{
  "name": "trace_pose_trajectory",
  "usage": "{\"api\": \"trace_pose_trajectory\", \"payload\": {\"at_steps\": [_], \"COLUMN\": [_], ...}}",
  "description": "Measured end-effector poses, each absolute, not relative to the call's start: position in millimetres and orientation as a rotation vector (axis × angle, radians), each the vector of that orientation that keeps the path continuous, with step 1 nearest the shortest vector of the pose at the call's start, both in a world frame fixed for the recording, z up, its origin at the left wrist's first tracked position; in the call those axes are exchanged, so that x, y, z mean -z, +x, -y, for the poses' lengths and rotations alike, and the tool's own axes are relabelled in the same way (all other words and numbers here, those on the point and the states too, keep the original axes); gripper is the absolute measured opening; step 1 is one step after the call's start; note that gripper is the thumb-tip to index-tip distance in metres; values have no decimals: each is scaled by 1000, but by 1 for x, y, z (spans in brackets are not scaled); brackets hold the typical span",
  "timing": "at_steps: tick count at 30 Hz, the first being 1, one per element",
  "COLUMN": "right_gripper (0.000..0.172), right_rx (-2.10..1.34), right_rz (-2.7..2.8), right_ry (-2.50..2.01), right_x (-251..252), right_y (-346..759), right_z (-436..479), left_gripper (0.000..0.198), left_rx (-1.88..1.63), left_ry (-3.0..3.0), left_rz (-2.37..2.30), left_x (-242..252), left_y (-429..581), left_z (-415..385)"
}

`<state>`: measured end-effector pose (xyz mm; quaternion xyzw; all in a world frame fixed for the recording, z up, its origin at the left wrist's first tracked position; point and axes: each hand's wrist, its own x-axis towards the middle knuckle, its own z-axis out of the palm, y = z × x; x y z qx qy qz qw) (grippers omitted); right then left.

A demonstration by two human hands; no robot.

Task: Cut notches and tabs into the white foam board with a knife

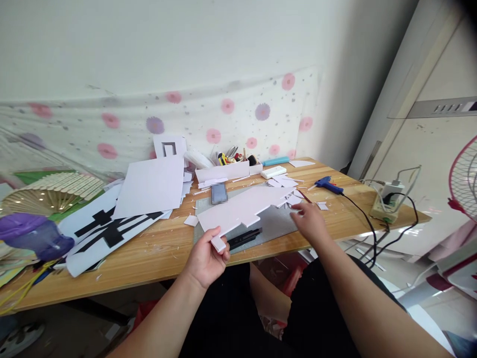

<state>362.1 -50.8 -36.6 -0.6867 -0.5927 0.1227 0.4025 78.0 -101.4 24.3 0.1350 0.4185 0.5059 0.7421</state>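
Note:
My left hand [209,257] grips a large white foam board piece [238,208] by its near left corner, the thumb on top and the fingers beneath. Notches and steps run along the board's near edge. It is held tilted over a grey cutting mat [274,227]. A black utility knife [244,239] lies on the mat below the board's near edge. My right hand [308,221] hovers by the mat's right side with fingers bent and apart, holding nothing that I can see. White scraps [294,198] lie just beyond its fingertips.
A blue glue gun [328,185] with a black cord lies right, near a power strip [383,206]. A white tool box [223,171] stands behind the mat. Left are white sheets [149,186], a folding fan [55,191] and a purple-lidded cup [35,236]. A fan [465,179] stands far right.

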Motion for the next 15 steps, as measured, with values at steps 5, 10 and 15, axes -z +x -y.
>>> {"api": "trace_pose_trajectory", "payload": {"at_steps": [5,10,15], "right_gripper": [41,46,42], "right_rx": [-301,-246,-256], "right_rz": [2078,2271,2267], "right_ry": [-1408,-1307,-1335], "right_x": [47,52,49], "right_y": [285,246,240], "right_z": [85,93,85], "left_gripper": [22,14,29], "left_rx": [-1122,-1147,-1208], "left_ry": [342,462,642], "left_rz": [-919,-903,-885], "left_x": [-29,-27,-21], "left_y": [84,89,88], "left_z": [129,145,148]}}
